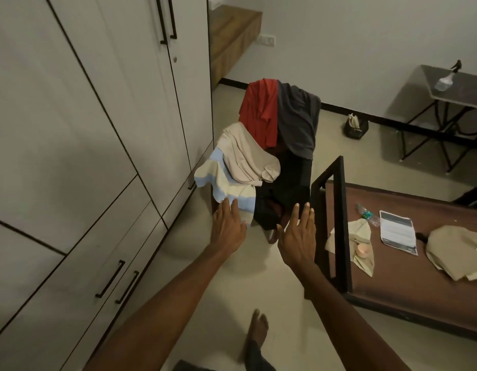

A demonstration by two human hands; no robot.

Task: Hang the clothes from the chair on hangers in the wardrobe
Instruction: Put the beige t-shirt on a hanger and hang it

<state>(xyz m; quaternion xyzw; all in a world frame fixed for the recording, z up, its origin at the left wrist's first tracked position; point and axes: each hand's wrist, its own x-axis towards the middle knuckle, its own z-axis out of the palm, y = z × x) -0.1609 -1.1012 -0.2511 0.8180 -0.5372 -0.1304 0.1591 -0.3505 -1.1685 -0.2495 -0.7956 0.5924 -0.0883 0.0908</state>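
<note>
A chair [272, 238] stands beside the wardrobe, piled with clothes. A red garment [258, 111] and a dark grey one [296, 121] hang over its back. A beige garment [245, 159] and a blue-and-cream striped one [224, 183] lie across the seat, with black clothing [288, 194] under them. My left hand [229, 226] reaches out with straight fingers just below the striped garment. Held flat in front of the black clothing, my right hand [296, 234] holds nothing. The white wardrobe [98, 129] on the left has all doors closed.
A brown bed [419, 285] with a black metal frame [328, 210] stands close on the right, carrying cloths, a leaflet and a bottle. A grey side table [462, 87] with a spray bottle and a small black basket [356, 127] stand by the far wall. My bare foot [256, 330] is on the floor.
</note>
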